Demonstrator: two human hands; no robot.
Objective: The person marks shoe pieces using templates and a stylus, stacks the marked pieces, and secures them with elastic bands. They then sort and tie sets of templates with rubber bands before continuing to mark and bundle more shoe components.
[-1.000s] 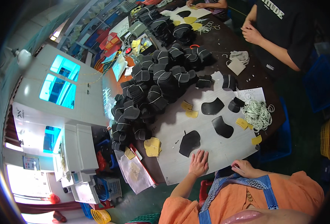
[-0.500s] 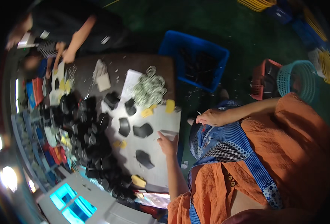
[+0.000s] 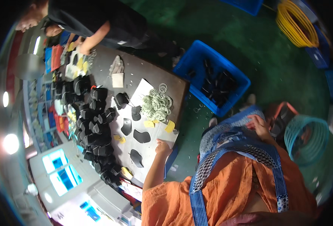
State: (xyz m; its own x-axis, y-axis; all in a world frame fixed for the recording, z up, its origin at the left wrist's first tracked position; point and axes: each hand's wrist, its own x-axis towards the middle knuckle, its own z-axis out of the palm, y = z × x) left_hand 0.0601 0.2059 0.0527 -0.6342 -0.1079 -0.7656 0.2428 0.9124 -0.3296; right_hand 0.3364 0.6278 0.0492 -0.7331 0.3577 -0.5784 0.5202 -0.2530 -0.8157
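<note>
Green flooring [image 3: 166, 15] surrounds a dark brown table [image 3: 147, 67] partly covered by a white paper sheet [image 3: 149, 150]. At its near edge the left hand [image 3: 163, 147] is half curled; whether it grips anything I cannot tell. Over the blue patterned apron [image 3: 226, 132], the right hand [image 3: 260, 127] is released, fingers spread, nothing seen in it. Near the left hand, three flat, curved black pieces [image 3: 141, 136] lie apart on the sheet; a careless sweep of that forearm could knock them askew. Beyond sits one tangled pile of pale-green rings [image 3: 157, 105] near the table's side, where a bump might spill some. Two banded black bundles [image 3: 136, 113] stand beside it. Yellow card shapes [image 3: 169, 126] lie in four spots, overlap hiding their number. Farther out are one long heap of black stacks [image 3: 98, 138], too crowded to count, one blue plastic crate [image 3: 222, 64] and one teal mesh basket [image 3: 311, 150].
</note>
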